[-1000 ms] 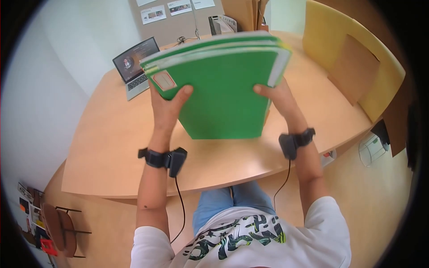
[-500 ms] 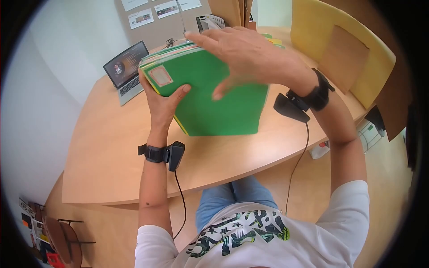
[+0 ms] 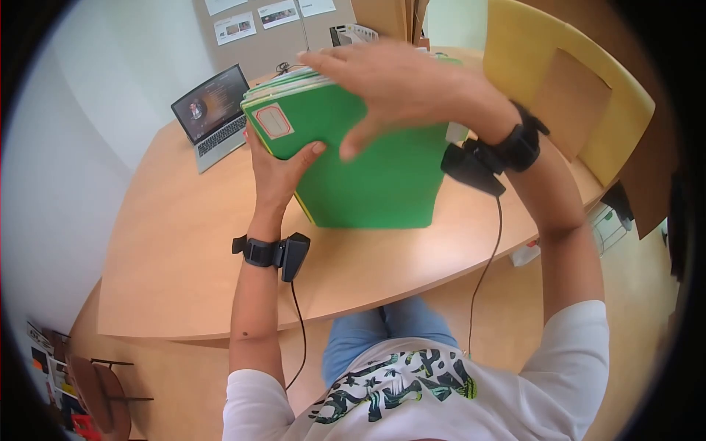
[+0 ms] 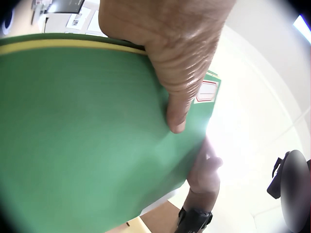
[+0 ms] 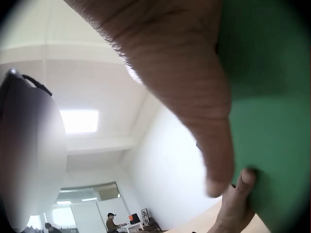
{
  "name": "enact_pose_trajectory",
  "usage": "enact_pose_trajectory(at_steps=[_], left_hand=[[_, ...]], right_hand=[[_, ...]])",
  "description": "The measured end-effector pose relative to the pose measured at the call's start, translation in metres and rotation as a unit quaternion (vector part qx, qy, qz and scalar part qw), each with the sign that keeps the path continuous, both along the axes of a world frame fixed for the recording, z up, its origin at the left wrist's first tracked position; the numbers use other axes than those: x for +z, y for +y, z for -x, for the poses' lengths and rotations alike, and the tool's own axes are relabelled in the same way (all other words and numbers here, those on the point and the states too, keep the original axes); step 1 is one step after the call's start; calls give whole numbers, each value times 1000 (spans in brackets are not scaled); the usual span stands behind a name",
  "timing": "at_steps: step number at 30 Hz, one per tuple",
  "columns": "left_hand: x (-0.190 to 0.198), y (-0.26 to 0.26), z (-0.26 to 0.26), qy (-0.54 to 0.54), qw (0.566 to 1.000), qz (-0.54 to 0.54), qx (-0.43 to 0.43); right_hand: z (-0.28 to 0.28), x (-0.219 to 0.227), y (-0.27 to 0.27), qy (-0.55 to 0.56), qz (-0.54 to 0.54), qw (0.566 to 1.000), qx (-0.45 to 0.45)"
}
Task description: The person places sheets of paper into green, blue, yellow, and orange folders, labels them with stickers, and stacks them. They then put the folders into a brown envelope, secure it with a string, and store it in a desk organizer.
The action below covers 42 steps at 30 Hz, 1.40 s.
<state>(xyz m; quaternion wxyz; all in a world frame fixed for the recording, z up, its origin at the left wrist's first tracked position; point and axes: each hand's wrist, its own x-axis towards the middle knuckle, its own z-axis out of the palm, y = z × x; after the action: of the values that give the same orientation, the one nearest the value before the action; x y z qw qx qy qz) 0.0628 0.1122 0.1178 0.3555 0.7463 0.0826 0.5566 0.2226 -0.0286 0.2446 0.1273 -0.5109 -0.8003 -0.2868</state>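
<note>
A stack of green folders [image 3: 375, 176] stands upright on the wooden table, with a red-framed white label at its upper left corner. The left hand [image 3: 276, 173] grips the stack's left side, thumb on the front cover, as the left wrist view also shows with that hand [image 4: 172, 58] near the label [image 4: 206, 91]. Over the top edge lies the right hand [image 3: 401, 84], slightly blurred, its fingers extended leftward and its thumb in front of the cover. Whether its palm touches the edges cannot be told. In the right wrist view, the right thumb [image 5: 218, 155] hangs beside the green cover [image 5: 272, 131].
An open laptop [image 3: 213, 110] sits at the table's back left. Behind the folders are a grey board [image 3: 265, 44] with papers and a file holder [image 3: 353, 34]. A yellow chair or panel [image 3: 625, 110] stands at the right. The table's front edge [image 3: 353, 305] is near the person's lap.
The right hand has left the stack's right side and moved up and left over its top. The left hand keeps its grip. Since the middle frame, the stack appears slightly further right.
</note>
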Motion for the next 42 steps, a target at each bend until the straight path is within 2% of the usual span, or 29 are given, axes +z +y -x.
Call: enact_pose_trajectory(at_steps=[3,4,6,9,12,15,16,18,20,21,22,24,26,29,30,32,35,38,42], left_hand=[[1,-3,-5,-21,999,31,-25],[3,-5,-5,-19,998,37,-36],[5,-8,-2,-5,997,48,-53],[6,-9,-1,10,997,49,-60],[-2,-6,-4,-16,997,51,-48],[-8,-8,-5,-38,996,65,-49],[-15,-7,-6,-41,997,56,-40],[-31,-7,-7,-29,998,49,-23],[-45,-8,-7,3,999,47,-9],[-55,-5,-8,14,998,59,-4],[-65,3,-7,27,997,72,0],[-83,5,-10,42,994,102,1],[-97,3,-12,49,988,148,-2],[-106,2,-15,39,984,168,48],[-107,0,-16,21,984,166,57],[-104,-6,-20,-20,984,161,77],[-96,-12,-18,-39,985,132,107],[-92,-10,-10,-44,985,113,122],[-106,-4,-3,6,989,112,101]], right_hand=[[1,20,-1,91,-133,984,74],[1,19,0,77,-36,996,27],[1,13,2,54,153,985,-65],[-7,19,-4,129,80,988,-19],[-1,18,-6,39,151,986,-62],[-4,54,-29,87,281,943,-157],[-34,40,-30,108,196,969,-106],[-75,14,-38,150,70,986,-30],[-100,-21,-45,299,-2,954,34],[-109,-46,-47,425,-12,903,58],[-112,-69,-43,545,-21,835,79],[-113,-120,-43,662,-19,738,130],[-110,-160,-37,720,15,679,141],[-99,-208,-23,696,15,714,76],[-95,-212,-20,703,26,708,72],[-85,-213,-14,712,46,698,65],[-80,-207,-5,709,18,697,100],[-75,-205,-3,676,-29,732,82],[-78,-217,1,693,-14,714,100]])
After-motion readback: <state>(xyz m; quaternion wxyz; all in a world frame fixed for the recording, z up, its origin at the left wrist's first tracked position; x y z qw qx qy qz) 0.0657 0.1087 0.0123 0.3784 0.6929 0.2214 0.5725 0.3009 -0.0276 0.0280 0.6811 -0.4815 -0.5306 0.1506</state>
